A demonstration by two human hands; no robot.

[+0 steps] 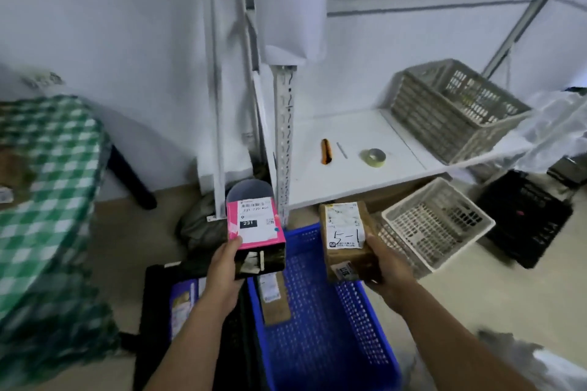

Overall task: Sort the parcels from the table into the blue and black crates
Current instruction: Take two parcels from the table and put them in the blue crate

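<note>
This is looking like a parcel storeroom — a metal shelf rack (349,174) at two o'clock is carrying a grey crate (444,111) and a tape roll (373,157), and a blue crate (317,343) at six o'clock is holding a labelled parcel (274,305).

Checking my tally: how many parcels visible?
4: pink box in left hand, brown box in right hand, tan parcel in blue crate, purple parcel in black crate. Blurred table may hold more.

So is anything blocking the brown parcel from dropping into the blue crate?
Nothing visible. The right hand holds the brown parcel over the blue crate's open top; one flat parcel lies inside, at the left.
</note>
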